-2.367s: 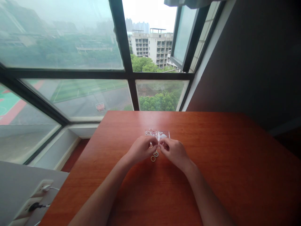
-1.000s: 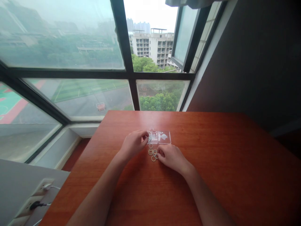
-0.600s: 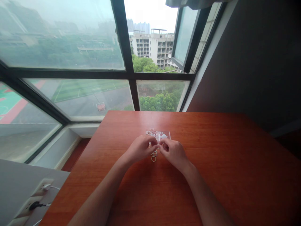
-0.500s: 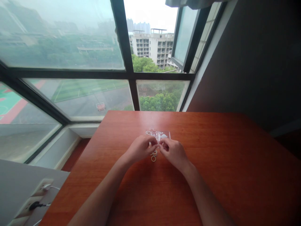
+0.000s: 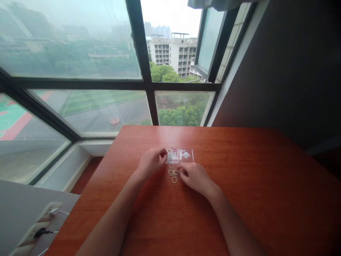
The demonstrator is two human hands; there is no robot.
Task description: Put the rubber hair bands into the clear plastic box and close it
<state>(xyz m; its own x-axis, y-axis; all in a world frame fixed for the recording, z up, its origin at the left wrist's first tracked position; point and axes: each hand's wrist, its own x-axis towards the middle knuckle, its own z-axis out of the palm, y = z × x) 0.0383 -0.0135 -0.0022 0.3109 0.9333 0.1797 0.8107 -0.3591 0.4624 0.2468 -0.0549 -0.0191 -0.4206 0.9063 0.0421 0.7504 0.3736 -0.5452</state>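
Observation:
A small clear plastic box [image 5: 183, 155] with compartments lies on the wooden table [image 5: 253, 185]; its left cells hold small rings. Just in front of it several small metal rings [image 5: 172, 173] lie loose on the table. My left hand [image 5: 151, 164] is curled, its fingertips pinched together at the box's left end; what they hold is too small to see. My right hand [image 5: 195, 176] rests on the table with its fingers curled. Its fingertips pinch at the right edge of the loose rings.
Large windows [image 5: 106, 71] stand behind the table's far edge, and a dark wall [image 5: 293, 71] is on the right. At the lower left a white power strip [image 5: 39, 227] with plugged cables lies on a grey ledge.
Half a second ago both hands met fingertip to fingertip above the rings. Now they are apart: the left has gone up to the box's left end, the right down to the loose rings.

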